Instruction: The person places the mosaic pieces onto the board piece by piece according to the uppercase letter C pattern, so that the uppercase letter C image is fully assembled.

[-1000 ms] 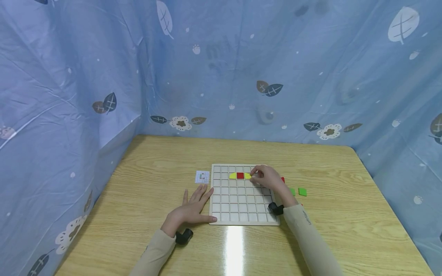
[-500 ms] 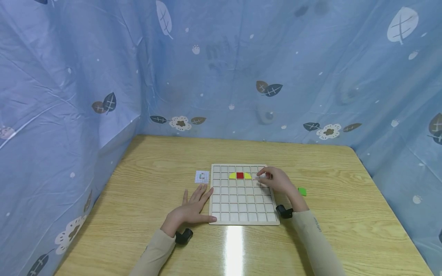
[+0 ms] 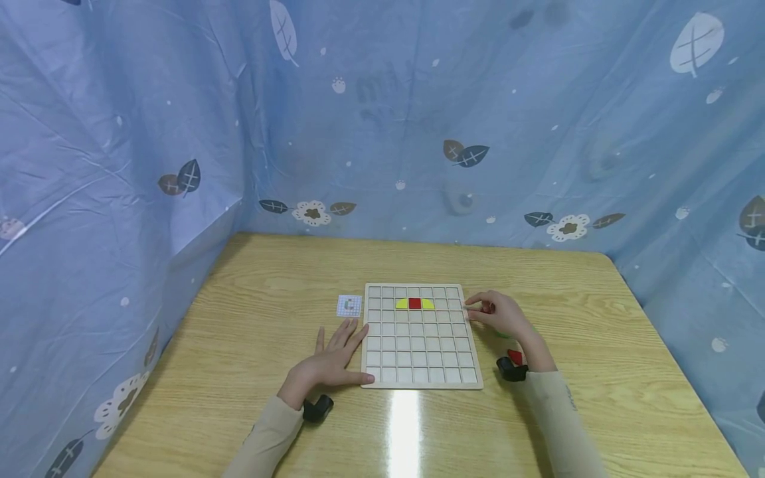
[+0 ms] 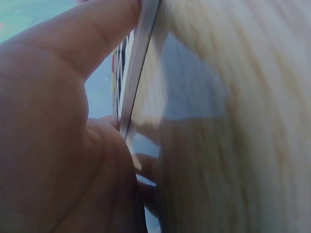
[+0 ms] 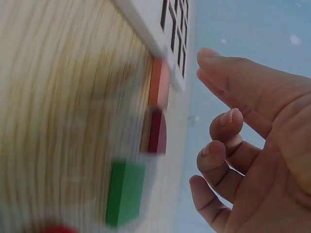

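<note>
My left hand (image 3: 331, 365) lies with fingers spread at the left edge of a white grid board (image 3: 421, 386); thumb and fingertips touch its rim. My right hand (image 3: 501, 313) hovers just off the board's right edge, fingers loosely bent, with nothing visible between them. In the upper part of the grid, a red square tile (image 3: 415, 303) sits between two yellow rounded tiles, the left one (image 3: 402, 304) and the right one (image 3: 427, 304). Below the right hand, the right wrist view shows an orange-red tile (image 5: 159, 83), a dark red tile (image 5: 158, 131) and a green tile (image 5: 125, 191).
A small printed grid card (image 3: 349, 306) lies left of the board on the wooden table (image 3: 287, 265). Near the right wrist is a red tile (image 3: 515, 357). The right arm hides part of the tabletop. A blue patterned curtain (image 3: 382, 133) hangs behind and at both sides.
The right hand has moved right, away from the right yellow tile and off the board. A red tile by its wrist now shows, while the green tile is mostly covered. The left hand stays put.
</note>
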The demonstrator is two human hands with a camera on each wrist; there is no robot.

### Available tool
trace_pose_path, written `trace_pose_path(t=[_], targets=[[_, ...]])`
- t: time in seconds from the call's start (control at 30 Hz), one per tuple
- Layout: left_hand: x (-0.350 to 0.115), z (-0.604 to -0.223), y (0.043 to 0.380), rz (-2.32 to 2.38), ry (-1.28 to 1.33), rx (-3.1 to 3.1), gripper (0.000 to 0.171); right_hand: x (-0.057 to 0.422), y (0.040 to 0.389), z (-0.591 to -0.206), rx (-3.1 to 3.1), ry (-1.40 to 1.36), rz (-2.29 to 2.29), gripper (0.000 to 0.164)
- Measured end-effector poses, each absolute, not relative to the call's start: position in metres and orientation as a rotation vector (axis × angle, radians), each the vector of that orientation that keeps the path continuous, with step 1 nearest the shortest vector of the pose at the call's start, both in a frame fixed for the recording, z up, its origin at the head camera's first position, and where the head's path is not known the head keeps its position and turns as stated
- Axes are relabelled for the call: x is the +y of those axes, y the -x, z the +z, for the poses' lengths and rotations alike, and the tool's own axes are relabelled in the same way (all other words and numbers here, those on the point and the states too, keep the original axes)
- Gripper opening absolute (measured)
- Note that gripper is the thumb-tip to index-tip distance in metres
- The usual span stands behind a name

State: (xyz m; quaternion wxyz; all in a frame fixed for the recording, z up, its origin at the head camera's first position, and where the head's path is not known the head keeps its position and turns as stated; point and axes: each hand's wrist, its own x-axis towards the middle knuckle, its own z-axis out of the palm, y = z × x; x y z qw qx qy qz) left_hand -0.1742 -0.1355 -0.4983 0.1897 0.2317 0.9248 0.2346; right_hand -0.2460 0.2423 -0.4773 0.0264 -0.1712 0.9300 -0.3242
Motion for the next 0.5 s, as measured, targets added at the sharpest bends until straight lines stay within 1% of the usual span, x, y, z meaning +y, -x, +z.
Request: trace_pose_path(t=[0.2, 0.5], targets=[[-0.136, -0.5, 0.174, 0.649, -0.652, 2.599, 0.096, 0.26, 0.238, -0.477, 2.88, 0.466, -0.985, 0.024], [-0.136, -0.498, 0.174, 0.66, -0.652, 2.6, 0.096, 0.28, 0.225, -0.477, 2.916, 0.461, -0.949, 0.025]])
